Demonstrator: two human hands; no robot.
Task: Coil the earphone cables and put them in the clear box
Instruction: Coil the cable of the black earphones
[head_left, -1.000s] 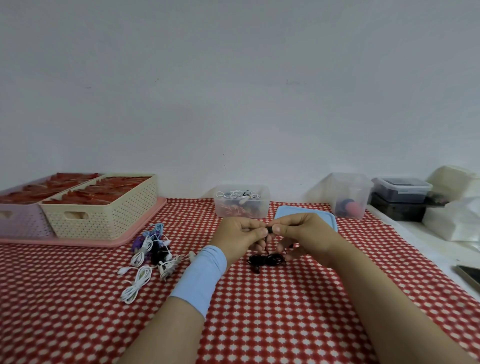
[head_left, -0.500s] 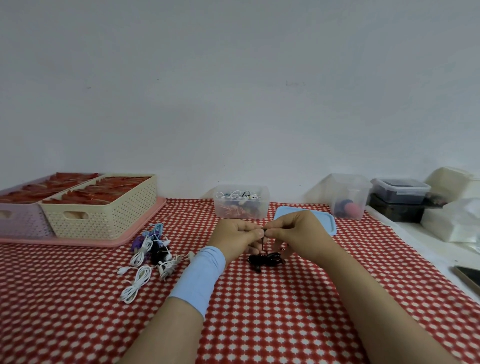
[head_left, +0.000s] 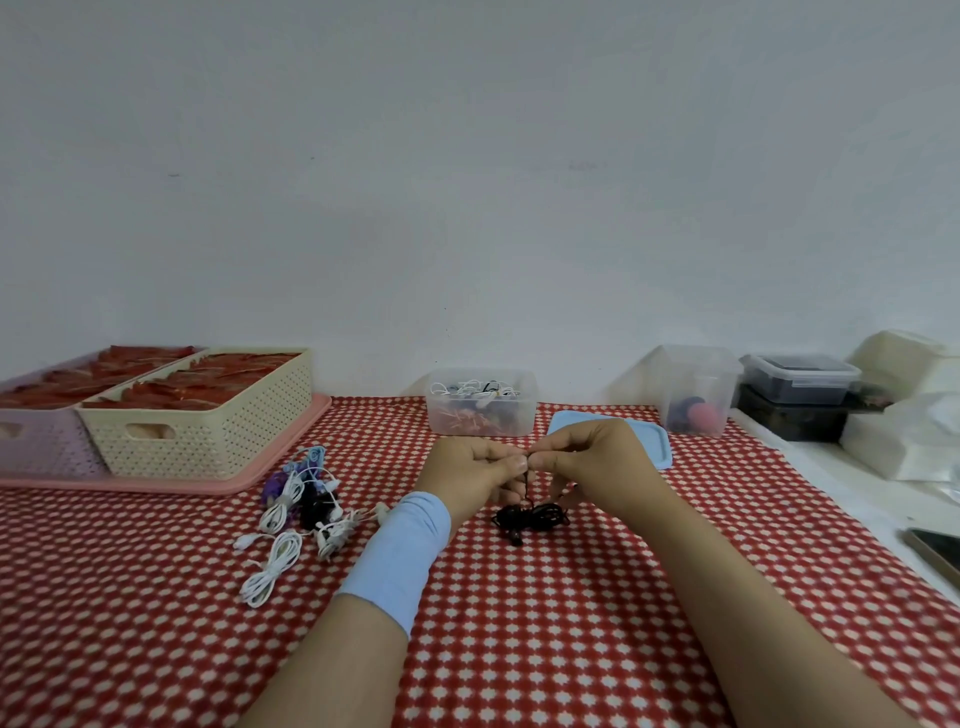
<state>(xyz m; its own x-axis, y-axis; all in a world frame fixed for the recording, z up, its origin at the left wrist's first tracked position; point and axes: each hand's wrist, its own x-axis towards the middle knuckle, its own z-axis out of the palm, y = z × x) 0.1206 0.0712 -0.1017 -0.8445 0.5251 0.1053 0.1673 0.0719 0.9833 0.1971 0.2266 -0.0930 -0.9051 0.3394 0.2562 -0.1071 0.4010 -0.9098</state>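
Mid-task: my left hand and right hand fingers pinch the thin black earphone cable at frame centre. The clear plastic box behind holds several; the white and purple earphone pile left-centre isn't boxed yet.

1 head-worn wide-angle view, facing forward and down — table close below, wall beyond

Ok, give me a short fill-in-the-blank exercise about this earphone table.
1. The left hand and right hand pinch a ____ earphone cable.
2. The lid beside the clear box is ____.
3. The wristband is on the ____ arm.
Missing words: black; blue; left.
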